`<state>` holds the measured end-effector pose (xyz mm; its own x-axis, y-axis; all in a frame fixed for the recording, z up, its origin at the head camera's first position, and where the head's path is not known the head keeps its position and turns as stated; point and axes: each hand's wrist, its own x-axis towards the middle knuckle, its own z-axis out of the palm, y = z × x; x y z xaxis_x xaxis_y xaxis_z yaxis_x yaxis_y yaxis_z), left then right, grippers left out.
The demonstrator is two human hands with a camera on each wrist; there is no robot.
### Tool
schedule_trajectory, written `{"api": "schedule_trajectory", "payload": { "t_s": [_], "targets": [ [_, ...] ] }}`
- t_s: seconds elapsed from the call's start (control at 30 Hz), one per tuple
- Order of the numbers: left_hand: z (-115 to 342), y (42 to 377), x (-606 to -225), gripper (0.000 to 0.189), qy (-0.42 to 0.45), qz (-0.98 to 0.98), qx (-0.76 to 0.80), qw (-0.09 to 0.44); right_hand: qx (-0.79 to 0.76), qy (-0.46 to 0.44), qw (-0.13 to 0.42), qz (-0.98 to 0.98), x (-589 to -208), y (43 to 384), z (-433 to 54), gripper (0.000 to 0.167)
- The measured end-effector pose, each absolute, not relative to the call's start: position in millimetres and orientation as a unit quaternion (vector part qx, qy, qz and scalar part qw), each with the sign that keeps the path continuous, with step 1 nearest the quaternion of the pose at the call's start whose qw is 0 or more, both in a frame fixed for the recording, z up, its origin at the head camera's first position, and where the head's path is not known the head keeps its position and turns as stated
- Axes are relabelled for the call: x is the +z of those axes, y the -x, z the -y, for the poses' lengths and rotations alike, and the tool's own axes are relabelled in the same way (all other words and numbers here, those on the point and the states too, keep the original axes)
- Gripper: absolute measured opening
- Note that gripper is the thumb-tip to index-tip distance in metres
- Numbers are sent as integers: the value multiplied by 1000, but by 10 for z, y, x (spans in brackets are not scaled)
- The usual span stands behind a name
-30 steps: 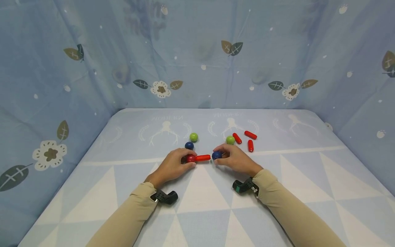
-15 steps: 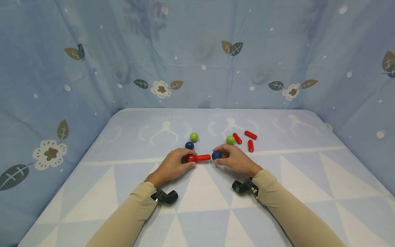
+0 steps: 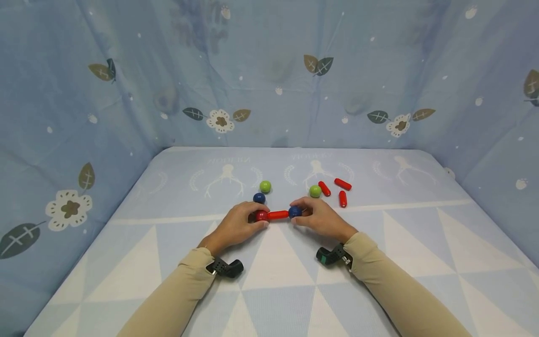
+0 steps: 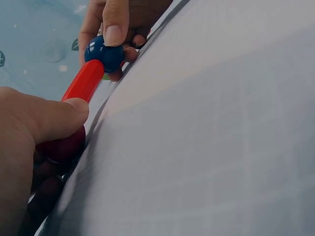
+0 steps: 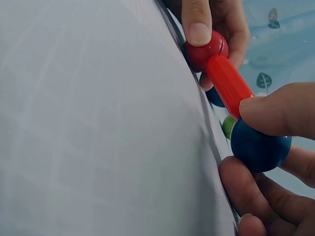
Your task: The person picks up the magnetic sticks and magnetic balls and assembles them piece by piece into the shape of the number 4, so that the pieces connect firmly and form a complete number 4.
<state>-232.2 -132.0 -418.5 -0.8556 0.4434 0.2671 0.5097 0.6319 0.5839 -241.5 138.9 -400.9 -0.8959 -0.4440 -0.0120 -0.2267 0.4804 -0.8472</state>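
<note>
My left hand (image 3: 236,225) pinches a red ball (image 3: 262,216) between thumb and fingers, low over the table. From that ball a red rod (image 3: 278,215) runs to the right, its far end against a dark blue ball (image 3: 295,212). My right hand (image 3: 322,219) grips the blue ball, thumb on the near side. In the right wrist view the thumb lies over the joint where the red rod (image 5: 229,84) meets the blue ball (image 5: 261,145). The left wrist view shows rod and both balls in one line, the red ball (image 4: 63,146) partly behind my left thumb.
Behind my left hand sit a second blue ball (image 3: 258,198) and a green ball (image 3: 265,186). Another green ball (image 3: 315,191) lies behind my right hand, beside three loose red rods (image 3: 343,199). A patterned cloth covers the table (image 3: 278,267); a blue curtain (image 3: 269,70) hangs behind it.
The blue ball in my right hand has moved slightly left, closing the small gap to the rod's end. My left hand keeps its hold on the red ball.
</note>
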Motion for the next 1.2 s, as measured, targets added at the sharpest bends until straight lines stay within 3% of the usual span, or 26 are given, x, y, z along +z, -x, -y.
{"api": "schedule_trajectory", "payload": {
  "t_s": [0.57, 0.83, 1.2],
  "targets": [
    [1343, 2312, -4111, 45, 278, 896, -346, 10, -488, 144, 82, -857, -3981, 2450, -1344, 43],
    [1385, 2299, -4133, 44, 271, 888, -370, -21, -481, 139, 75, -863, -4003, 2488, -1271, 49],
    [1351, 2307, -4143, 44, 279, 879, -387, 0, -503, 119, 59, -854, -3981, 2654, -1139, 43]
  ]
}}
